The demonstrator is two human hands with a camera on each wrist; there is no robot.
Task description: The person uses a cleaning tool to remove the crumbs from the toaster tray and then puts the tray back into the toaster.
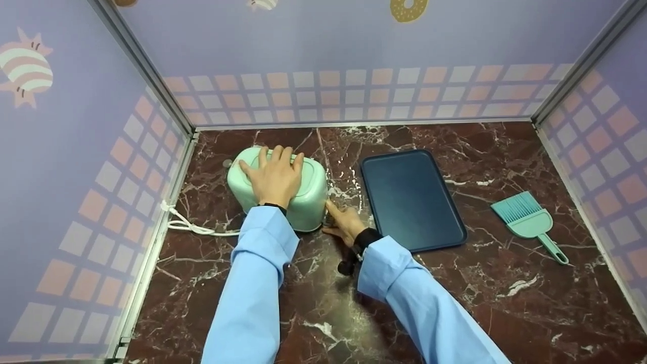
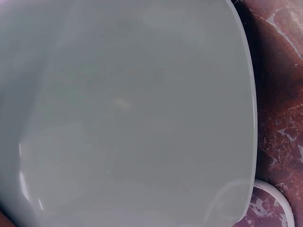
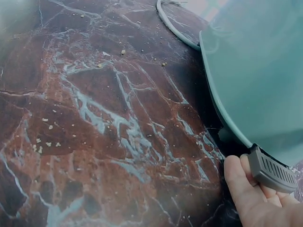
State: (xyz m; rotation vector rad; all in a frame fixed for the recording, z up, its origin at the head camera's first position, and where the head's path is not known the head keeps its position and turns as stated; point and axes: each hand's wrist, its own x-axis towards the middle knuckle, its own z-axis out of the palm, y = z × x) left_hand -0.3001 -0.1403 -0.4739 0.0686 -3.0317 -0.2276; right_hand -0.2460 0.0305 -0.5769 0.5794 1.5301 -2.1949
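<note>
A mint-green toaster with a rounded lid on top stands left of the middle, its glossy side filling most of the left wrist view. My left hand rests flat on the lid with fingers spread. At the toaster's lower right end, my right hand has thumb and fingers around a grey ribbed lever. In the right wrist view, a thumb tip shows beside that lever and other fingers pass behind it, partly hidden. A white cord runs out to the left.
A dark blue tray lies right of the toaster. Farther right is a green brush with teal bristles. Pale crumbs are scattered on the dark red marbled table. Purple patterned panels stand on three sides.
</note>
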